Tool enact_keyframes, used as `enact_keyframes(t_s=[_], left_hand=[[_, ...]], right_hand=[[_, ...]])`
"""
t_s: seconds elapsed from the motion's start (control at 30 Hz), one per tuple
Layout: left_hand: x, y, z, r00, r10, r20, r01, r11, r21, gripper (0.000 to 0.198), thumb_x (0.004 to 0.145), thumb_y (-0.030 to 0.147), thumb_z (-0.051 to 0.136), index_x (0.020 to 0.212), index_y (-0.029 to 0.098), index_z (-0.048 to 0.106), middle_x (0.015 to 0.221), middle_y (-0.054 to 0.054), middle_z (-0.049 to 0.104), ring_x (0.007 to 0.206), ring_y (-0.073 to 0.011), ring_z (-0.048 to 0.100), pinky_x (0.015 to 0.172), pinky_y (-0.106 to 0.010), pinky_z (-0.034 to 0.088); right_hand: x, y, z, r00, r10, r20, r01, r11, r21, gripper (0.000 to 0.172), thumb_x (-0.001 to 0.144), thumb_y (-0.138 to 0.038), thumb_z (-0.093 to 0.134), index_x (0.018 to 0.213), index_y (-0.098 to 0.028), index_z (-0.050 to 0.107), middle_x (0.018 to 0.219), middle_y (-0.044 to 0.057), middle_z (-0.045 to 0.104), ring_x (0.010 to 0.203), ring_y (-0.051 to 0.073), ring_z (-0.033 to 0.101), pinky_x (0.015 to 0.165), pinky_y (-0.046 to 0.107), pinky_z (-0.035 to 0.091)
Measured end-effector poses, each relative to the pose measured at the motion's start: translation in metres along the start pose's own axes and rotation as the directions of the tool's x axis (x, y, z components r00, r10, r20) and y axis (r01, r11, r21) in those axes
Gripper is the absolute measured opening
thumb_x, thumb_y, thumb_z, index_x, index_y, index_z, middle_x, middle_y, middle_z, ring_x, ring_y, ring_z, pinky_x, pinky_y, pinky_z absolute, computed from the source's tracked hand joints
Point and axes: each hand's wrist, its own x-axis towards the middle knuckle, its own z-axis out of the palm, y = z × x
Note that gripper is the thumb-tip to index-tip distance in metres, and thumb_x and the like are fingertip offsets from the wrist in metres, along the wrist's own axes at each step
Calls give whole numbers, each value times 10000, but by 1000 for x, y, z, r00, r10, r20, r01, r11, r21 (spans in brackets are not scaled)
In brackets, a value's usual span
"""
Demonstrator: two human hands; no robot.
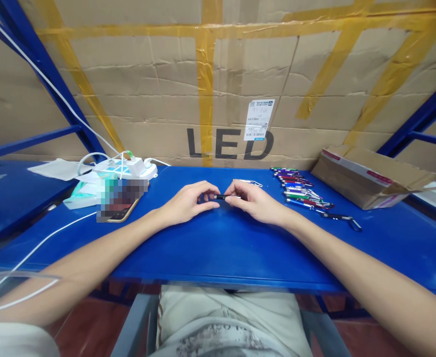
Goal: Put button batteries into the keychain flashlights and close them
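Between my two hands, over the middle of the blue table (210, 248), is a small black pen-like piece (220, 197). My right hand (253, 200) pinches its right end, where a bit of silver shows. My left hand (191, 201) is at its left end, fingers curled and fingertips around the piece. A silver clip-like item (253, 182) lies just behind my right hand, partly hidden by it. To the right, several colored pens with carabiner clips (301, 191) lie in a column, and a black one (339, 216) lies nearest to me.
An open cardboard box (366, 178) stands at the back right. At the left are a phone (128, 210), a white power strip (128, 168) with cables, and a tissue pack (82, 193). A large taped carton (158, 99) rises behind the table.
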Motion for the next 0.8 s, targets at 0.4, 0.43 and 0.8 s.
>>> enact_keyframes(t_s=[0.4, 0.43, 0.8], left_hand=[[-1, -10, -5, 997, -69, -39, 72, 994, 85, 309, 1066, 490, 629, 1073, 200, 736, 930, -37, 728, 791, -188, 661, 751, -312, 521], [-1, -10, -5, 997, -72, -39, 75, 993, 89, 311, 1067, 490, 624, 1075, 200, 737, 932, -38, 729, 791, -188, 659, 752, -312, 521], [-2, -12, -3, 997, -52, -56, 56, 996, 69, 304, 1075, 465, 633, 1188, 206, 745, 977, -36, 746, 820, -178, 658, 774, -298, 510]], right_hand=[[0, 7, -12, 997, 75, -7, -75, 997, 1, 252, 1036, -453, 622, 1033, -204, 657, 888, 30, 729, 754, 176, 602, 687, 308, 469], [0, 7, -12, 997, 76, -12, -76, 997, 1, 243, 1035, -446, 623, 1021, -205, 654, 882, 27, 724, 746, 173, 599, 681, 306, 468], [-2, -1, -2, 997, 55, -59, -48, 992, 114, 198, 1037, -420, 634, 1021, -233, 573, 903, 27, 724, 753, 180, 675, 723, 331, 554]])
